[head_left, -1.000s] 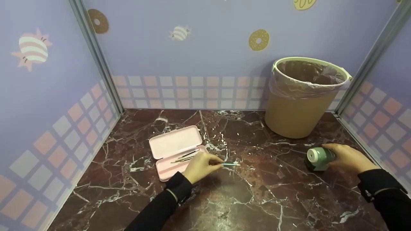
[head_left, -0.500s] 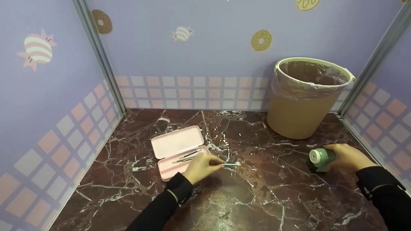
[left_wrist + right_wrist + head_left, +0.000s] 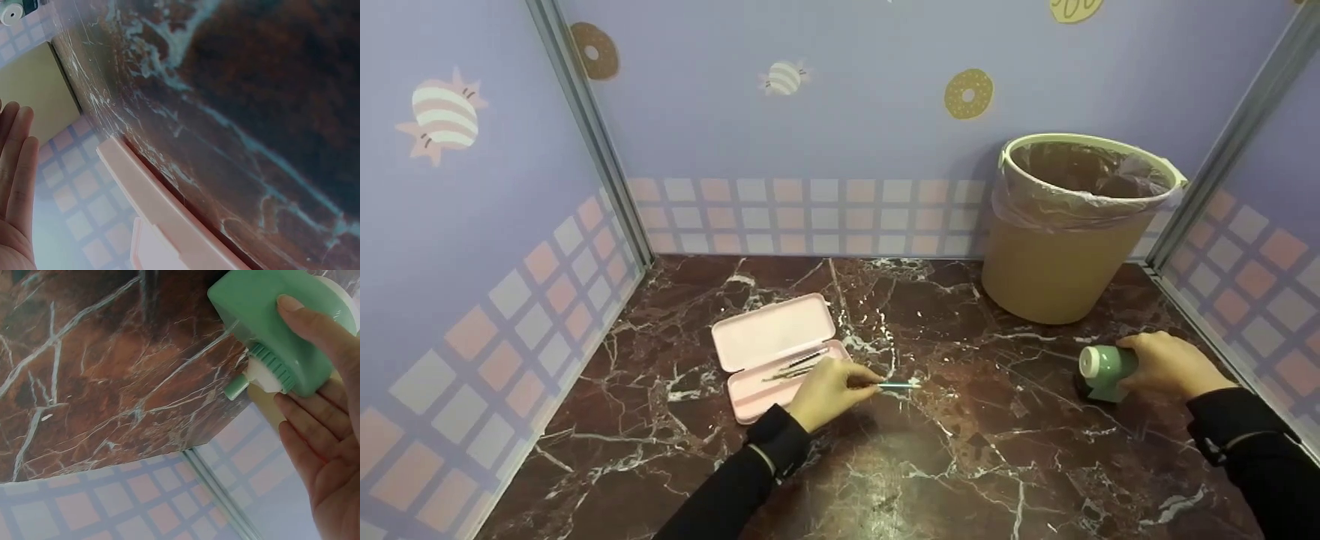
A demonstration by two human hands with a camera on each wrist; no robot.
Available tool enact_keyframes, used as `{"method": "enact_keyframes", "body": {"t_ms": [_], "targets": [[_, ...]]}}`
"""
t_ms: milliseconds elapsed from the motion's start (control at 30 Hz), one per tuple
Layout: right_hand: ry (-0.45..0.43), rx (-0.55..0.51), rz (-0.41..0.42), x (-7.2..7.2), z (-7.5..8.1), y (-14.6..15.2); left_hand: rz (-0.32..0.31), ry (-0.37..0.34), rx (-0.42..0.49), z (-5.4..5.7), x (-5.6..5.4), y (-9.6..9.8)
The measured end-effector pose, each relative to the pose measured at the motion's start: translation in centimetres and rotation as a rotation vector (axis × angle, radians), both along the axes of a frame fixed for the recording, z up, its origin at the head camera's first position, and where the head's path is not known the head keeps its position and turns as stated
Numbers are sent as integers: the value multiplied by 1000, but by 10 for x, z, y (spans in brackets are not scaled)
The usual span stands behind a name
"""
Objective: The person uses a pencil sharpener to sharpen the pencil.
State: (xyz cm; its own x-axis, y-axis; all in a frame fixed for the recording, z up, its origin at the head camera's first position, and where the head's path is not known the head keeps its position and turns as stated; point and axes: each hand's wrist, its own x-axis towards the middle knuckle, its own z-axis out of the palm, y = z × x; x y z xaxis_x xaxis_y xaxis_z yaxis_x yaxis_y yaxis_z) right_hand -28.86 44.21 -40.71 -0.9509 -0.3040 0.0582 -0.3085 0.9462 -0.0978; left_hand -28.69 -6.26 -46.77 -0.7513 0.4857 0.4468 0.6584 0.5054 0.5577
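Note:
My left hand (image 3: 831, 390) pinches a short teal pencil (image 3: 898, 385) between thumb and fingertips, its pale end pointing right. Under and behind that hand lies an open pink pencil case (image 3: 772, 332), with several thin pens or pencils (image 3: 802, 364) inside. Over at the right, my right hand (image 3: 1174, 366) grips a green crank pencil sharpener (image 3: 1110, 364) with a round white front. In the right wrist view, the thumb presses on the sharpener's green body (image 3: 264, 304), beside its white crank (image 3: 264, 377). The left wrist view shows left fingers (image 3: 22, 174) but not the pencil.
A tan bin (image 3: 1050, 262) with a plastic liner stands at the back right, behind the sharpener. Dark marbled tabletop (image 3: 945, 480) stretches between the hands. Patterned lilac panels (image 3: 847, 135) enclose the back and sides.
The sharpener has turned slightly in my right hand, and the hole in its front is harder to see. My left hand keeps the pencil in nearly the same place.

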Motion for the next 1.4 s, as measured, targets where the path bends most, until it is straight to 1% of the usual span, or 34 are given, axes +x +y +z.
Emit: {"method": "enact_keyframes", "body": {"t_ms": [167, 300, 533, 633, 833, 1000, 1200, 1400], "targets": [[12, -6, 12, -1, 2, -15, 8, 7, -4, -1, 0, -1], [24, -4, 36, -2, 3, -35, 24, 13, -15, -1, -1, -1], [79, -6, 103, -2, 1, -79, 21, 8, -8, -1, 0, 0], [86, -17, 128, -2, 0, -100, 18, 2, 0, -1, 0, 0], [101, 4, 202, -3, -1, -138, 9, -21, 6, -1, 0, 0], [116, 20, 252, -4, -2, -166, 16, -23, 3, -1, 0, -1], [147, 58, 320, -3, -5, -188, 31, -4, -8, -1, 0, -2], [145, 66, 351, -2, -6, -201, 27, -6, 0, -1, -1, -3]]}}
